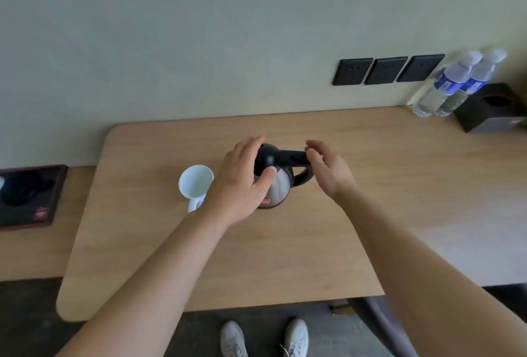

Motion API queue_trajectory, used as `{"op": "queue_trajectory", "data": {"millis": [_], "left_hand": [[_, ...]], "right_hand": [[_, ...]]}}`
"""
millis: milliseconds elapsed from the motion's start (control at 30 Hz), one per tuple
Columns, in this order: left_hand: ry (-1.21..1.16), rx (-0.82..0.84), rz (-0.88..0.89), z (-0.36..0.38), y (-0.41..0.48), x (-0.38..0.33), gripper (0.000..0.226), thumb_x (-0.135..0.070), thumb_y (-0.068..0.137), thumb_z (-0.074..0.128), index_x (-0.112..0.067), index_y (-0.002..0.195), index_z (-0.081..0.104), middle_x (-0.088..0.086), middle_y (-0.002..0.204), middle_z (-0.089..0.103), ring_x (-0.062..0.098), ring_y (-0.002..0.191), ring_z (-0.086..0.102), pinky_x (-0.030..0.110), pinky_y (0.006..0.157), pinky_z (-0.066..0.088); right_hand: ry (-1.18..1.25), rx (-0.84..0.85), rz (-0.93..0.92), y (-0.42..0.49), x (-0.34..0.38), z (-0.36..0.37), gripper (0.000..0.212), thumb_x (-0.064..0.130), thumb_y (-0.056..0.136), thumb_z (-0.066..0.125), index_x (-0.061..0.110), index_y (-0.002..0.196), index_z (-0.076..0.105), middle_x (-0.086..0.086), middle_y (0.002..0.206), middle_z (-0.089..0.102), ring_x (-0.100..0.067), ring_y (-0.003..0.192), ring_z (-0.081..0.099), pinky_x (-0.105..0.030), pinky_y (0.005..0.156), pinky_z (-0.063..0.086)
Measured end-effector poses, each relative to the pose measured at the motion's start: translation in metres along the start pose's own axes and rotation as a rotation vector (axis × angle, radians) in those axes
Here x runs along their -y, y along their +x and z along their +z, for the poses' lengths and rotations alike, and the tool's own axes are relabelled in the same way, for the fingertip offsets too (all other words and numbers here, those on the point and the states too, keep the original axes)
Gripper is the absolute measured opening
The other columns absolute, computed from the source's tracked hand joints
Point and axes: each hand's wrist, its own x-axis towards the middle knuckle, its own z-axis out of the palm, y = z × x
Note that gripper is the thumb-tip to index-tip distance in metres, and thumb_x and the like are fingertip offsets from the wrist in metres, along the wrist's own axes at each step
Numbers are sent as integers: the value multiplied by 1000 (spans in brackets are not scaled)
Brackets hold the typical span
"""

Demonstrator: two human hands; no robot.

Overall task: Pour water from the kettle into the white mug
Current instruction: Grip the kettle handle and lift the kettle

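Kettle [275, 185]: centre of frame, upright on my table [285, 256]. My left hand [242, 182]: cupped on its lid and body. My right hand [328, 169]: half open, fingertips at the handle, grasp uncertain. Mug [196, 182]: white, just left of the kettle.

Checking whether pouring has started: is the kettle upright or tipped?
Upright: the steel kettle with black lid stands on its base on the wooden table, spout not leaning toward the white mug.
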Motion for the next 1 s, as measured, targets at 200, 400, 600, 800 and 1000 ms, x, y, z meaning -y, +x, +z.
{"op": "queue_trajectory", "data": {"millis": [200, 400, 600, 800, 1000], "left_hand": [[135, -30, 48, 19, 10, -1, 55, -30, 99, 57, -16, 150, 41, -2, 154, 43, 21, 141, 37, 20, 106, 22], [223, -41, 16, 36, 15, 3, 74, -54, 85, 30, -17, 148, 41, -4, 153, 42, 22, 138, 38, 31, 108, 34], [313, -66, 1, 49, 16, 5, 74, -50, 86, 31, -10, 148, 42, 6, 158, 38, 29, 140, 38, 38, 107, 40], [374, -66, -9, 55, 15, 5, 73, -47, 88, 37, -7, 149, 40, 15, 162, 35, 35, 145, 39, 44, 107, 44], [399, -69, -20, 56, 13, 8, 77, -50, 89, 36, -9, 154, 31, 15, 168, 24, 34, 150, 32, 45, 112, 40]], "right_hand": [[50, 75, 119, 30, -2, 17, 56, 51, 98, 43, 4, 76, 65, -5, 75, 70, -17, 67, 60, -32, 66, 44], [252, -22, 136, 44, -15, 34, 48, 45, 92, 45, 6, 64, 51, -13, 57, 47, -22, 56, 45, -32, 62, 41], [309, -72, 86, 47, -20, 41, 41, 28, 84, 41, -2, 57, 42, -15, 63, 36, -27, 62, 28, -32, 54, 26], [346, -97, 73, 49, -23, 45, 45, 23, 83, 41, -15, 59, 33, -15, 65, 33, -28, 63, 24, -31, 51, 20], [386, -131, 86, 45, -16, 47, 42, 22, 80, 43, -12, 57, 31, -15, 66, 32, -30, 63, 23, -33, 54, 19]]}}
